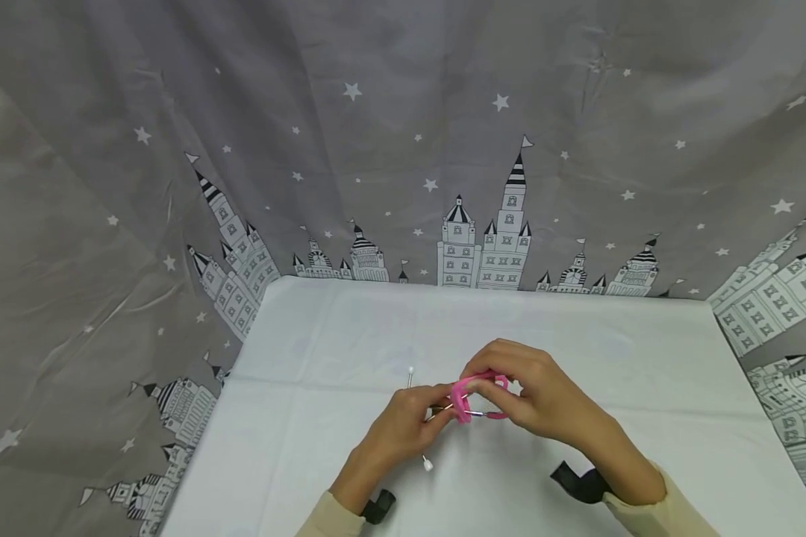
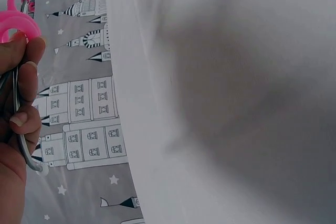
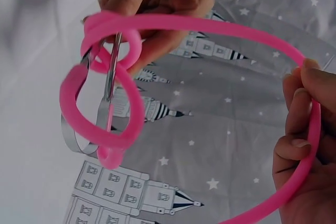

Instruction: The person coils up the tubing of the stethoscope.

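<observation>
Pink tube (image 3: pixel 178 22): one; loops about metal rods (image 3: pixel 111 74), over a white table (image 1: pixel 349 328). Left hand (image 1: pixel 403 423): fingers curl round the rods, which are perhaps one bent piece, the grip hiding much. Right hand (image 1: pixel 544 391): thumb and fingers pinch the tube's wide outer bend.

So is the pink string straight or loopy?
Loopy: the pink string curls into loops at the left hand and bends where the right hand grips it.
</observation>
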The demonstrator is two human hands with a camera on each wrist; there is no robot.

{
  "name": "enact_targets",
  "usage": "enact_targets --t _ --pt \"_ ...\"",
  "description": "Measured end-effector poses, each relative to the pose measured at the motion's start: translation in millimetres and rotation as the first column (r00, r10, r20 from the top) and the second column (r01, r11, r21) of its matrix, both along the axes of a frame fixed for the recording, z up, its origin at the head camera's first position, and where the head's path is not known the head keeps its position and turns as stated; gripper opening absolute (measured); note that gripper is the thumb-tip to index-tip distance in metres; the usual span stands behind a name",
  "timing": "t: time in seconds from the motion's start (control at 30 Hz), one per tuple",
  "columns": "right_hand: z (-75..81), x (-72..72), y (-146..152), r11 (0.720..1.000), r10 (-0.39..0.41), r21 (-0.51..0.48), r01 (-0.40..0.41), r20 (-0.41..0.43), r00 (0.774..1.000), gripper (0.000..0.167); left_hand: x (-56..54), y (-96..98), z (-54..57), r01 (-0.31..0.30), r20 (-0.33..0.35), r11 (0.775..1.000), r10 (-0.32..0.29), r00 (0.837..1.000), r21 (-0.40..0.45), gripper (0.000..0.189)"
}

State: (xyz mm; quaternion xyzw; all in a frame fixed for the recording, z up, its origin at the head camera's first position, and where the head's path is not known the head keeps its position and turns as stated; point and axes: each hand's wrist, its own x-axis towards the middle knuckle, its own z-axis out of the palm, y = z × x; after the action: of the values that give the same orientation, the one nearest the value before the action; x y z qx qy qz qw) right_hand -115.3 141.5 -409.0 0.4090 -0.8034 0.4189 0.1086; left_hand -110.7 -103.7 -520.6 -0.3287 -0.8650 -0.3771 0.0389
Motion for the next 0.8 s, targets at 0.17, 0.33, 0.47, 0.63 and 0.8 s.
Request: enact_targets --t 0.17,0.33,0.47,0.63,0.8 --pt "-6.5 -8.4 4 0.999 -0.049 -0.010 0.049 0.003 0.999 0.028 3.7 6.4 3.0 0.055 -0.064 0.998 -0.057 0.996 -0.025 0.017" --pt "-14.5 -16.4 8 0.997 -0.076 -0.023 0.077 0.019 0.997 0.028 8.8 10.4 6.9 0.074 -0.070 0.995 -0.079 0.994 -0.063 0.019" --pt "-21.1 -21.6 10 0.994 -0.102 -0.028 0.103 0.037 0.994 0.025 12.0 12.5 7.3 0.090 -0.084 0.993 -0.096 0.992 -0.073 0.022" --pt "-29.1 -27.5 14 0.988 -0.149 -0.017 0.151 0.073 0.986 0.023 14.8 13.9 6.4 0.116 -0.100 0.992 -0.121 0.988 -0.057 0.023" --pt "-38.8 -34.2 17 0.985 -0.168 -0.031 0.171 0.094 0.981 0.019 18.1 14.1 7.5 0.135 -0.097 0.990 -0.139 0.986 -0.045 0.026"
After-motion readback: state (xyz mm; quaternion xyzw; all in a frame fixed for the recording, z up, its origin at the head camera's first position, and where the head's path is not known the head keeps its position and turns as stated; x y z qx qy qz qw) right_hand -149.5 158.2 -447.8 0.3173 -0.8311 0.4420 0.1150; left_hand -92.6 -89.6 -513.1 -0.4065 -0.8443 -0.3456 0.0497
